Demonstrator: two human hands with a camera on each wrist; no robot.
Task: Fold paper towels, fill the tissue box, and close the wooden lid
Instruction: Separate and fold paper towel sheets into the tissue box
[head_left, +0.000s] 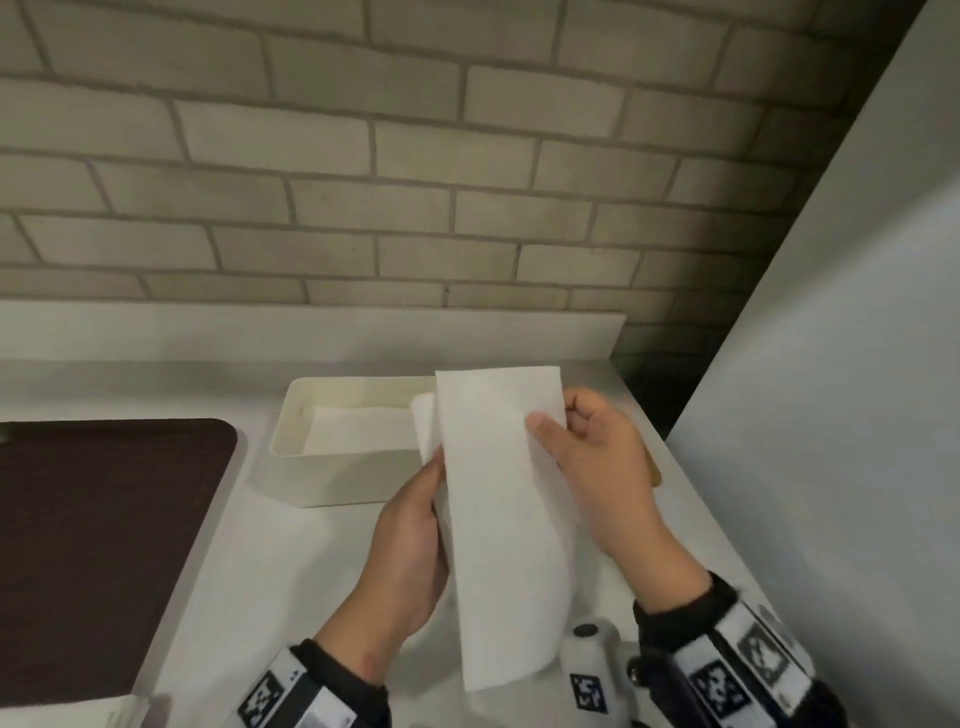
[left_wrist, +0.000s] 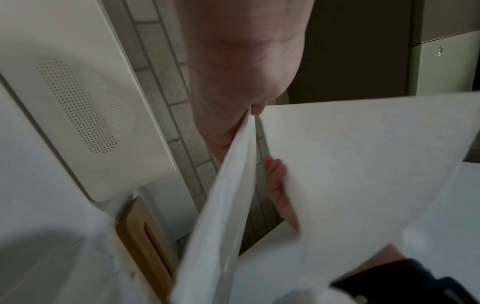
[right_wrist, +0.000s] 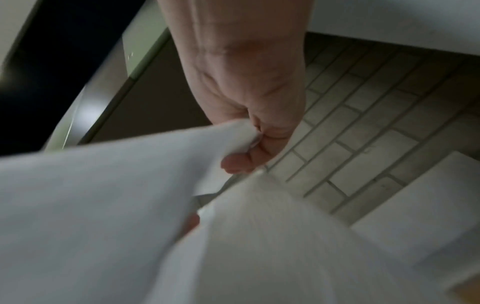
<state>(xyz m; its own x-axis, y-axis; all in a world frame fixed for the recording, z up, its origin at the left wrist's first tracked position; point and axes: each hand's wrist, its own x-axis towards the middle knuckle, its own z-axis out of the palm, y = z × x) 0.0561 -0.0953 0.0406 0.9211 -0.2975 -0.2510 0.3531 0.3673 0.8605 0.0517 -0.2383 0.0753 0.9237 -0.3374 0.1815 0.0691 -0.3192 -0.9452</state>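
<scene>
While both hands hold it above the worktop (head_left: 291, 561), the paper towel (head_left: 506, 519) hangs lengthwise at the centre of the head view, half folded — one layer curls behind the other. The left hand (head_left: 410, 551) grips its left edge low down; the right hand (head_left: 597, 462) pinches the right edge higher up, thumb on the front. Behind the towel, at mid-frame, the open cream tissue box (head_left: 332, 467) stands on the worktop with white paper inside. The wooden lid (left_wrist: 145, 244) — slotted — lies on the worktop at the lower left of the left wrist view.
</scene>
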